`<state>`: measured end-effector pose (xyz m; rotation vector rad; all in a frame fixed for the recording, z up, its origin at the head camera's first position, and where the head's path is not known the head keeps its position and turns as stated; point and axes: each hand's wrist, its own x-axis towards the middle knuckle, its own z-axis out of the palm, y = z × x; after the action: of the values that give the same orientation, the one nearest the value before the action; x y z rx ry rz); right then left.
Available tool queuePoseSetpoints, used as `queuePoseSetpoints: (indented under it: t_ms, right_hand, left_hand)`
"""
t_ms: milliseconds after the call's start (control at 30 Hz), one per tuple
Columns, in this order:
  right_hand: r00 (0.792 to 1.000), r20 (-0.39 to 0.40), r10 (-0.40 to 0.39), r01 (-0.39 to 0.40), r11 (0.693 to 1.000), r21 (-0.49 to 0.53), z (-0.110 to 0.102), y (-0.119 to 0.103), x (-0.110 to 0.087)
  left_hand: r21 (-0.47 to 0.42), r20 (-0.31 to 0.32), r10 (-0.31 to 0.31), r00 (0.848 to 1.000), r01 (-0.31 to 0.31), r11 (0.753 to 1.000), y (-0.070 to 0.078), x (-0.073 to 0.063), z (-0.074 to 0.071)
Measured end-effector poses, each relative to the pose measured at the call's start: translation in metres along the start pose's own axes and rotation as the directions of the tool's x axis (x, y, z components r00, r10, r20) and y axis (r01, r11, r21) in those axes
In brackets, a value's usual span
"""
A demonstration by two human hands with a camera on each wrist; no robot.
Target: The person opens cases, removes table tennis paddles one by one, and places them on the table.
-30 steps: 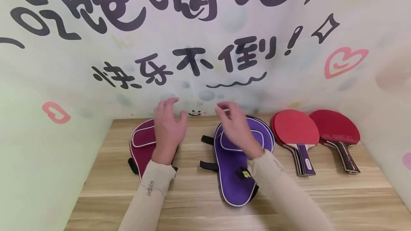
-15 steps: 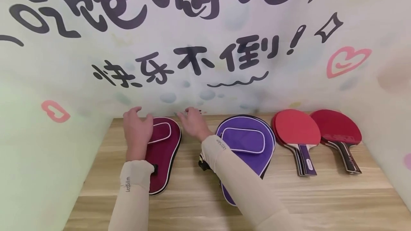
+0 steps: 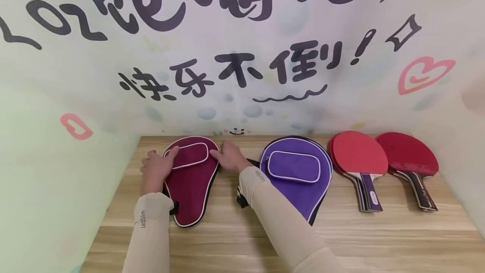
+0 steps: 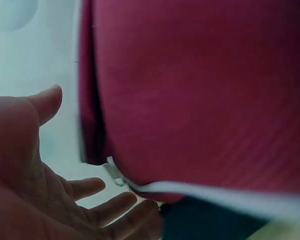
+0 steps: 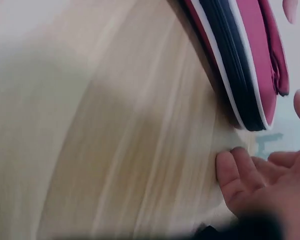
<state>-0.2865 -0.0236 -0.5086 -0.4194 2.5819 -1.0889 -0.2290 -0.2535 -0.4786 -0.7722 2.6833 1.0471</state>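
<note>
A maroon table tennis bat case [image 3: 187, 193] with white piping and a front pocket [image 3: 189, 154] lies on the wooden table [image 3: 231, 243]. At its left edge is my left hand [image 3: 155, 168], thumb over the pocket's end and fingers spread along the side. In the left wrist view those fingers [image 4: 115, 207] are loosely bent beneath the case's piped edge, near a zip pull [image 4: 112, 171]. My right hand [image 3: 229, 157] is at the upper right edge, thumb towards the case. The right wrist view shows its relaxed fingers [image 5: 235, 170] just off the zipped side [image 5: 235, 65].
A purple bat case [image 3: 293, 193] with black straps lies right of the maroon one, partly under my right sleeve [image 3: 280, 218]. Farther right are red table tennis bats, one stack [image 3: 358, 153] overlapping another bat [image 3: 413, 155]. A printed wall [image 3: 235, 113] stands behind.
Both hands have moved left from the middle and over the purple case to the maroon case. In the last half second they have come down to its two sides.
</note>
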Motion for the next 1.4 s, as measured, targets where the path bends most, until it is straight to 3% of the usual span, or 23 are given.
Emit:
queuePoseSetpoints:
  t_ms: [200, 367, 567, 700, 900, 1067, 1200, 1400]
  right_hand:
    - [0.996, 0.042, -0.073, 0.075, 0.996, -0.039, 0.004, -0.003, 0.000]
    - [0.996, 0.063, -0.057, 0.056, 0.998, 0.012, 0.002, -0.002, -0.003]
    - [0.996, 0.041, -0.074, 0.065, 0.983, 0.174, -0.008, -0.002, -0.010]
    - [0.993, -0.014, -0.116, 0.116, 0.973, 0.202, -0.019, -0.010, -0.014]
    - [0.989, -0.048, -0.139, 0.146, 0.967, 0.208, -0.048, -0.030, -0.024]
    - [0.988, -0.067, -0.136, 0.144, 0.980, 0.134, -0.083, -0.042, -0.035]
    - [0.995, -0.055, -0.084, 0.089, 0.990, 0.109, -0.113, -0.038, -0.052]
    - [0.994, -0.107, -0.018, 0.027, 0.996, 0.088, -0.153, -0.012, -0.088]
  left_hand:
    - [0.037, 0.039, 0.032, 0.999, -0.033, 0.999, 0.001, 0.001, 0.005]
    - [0.053, 0.006, 0.071, 0.997, -0.072, 0.996, 0.000, 0.001, 0.009]
    - [-0.041, -0.094, 0.090, 0.991, -0.094, 0.995, 0.006, -0.001, 0.009]
    - [-0.124, -0.171, 0.094, 0.981, -0.116, 0.985, 0.017, -0.005, 0.003]
    - [-0.257, -0.164, 0.083, 0.983, -0.124, 0.958, 0.036, -0.022, -0.008]
    - [-0.317, -0.160, 0.130, 0.979, -0.176, 0.932, 0.053, -0.036, -0.010]
    - [-0.337, -0.134, 0.189, 0.973, -0.225, 0.914, 0.066, -0.046, -0.001]
    - [-0.366, -0.034, 0.285, 0.958, -0.277, 0.889, 0.088, -0.067, 0.024]
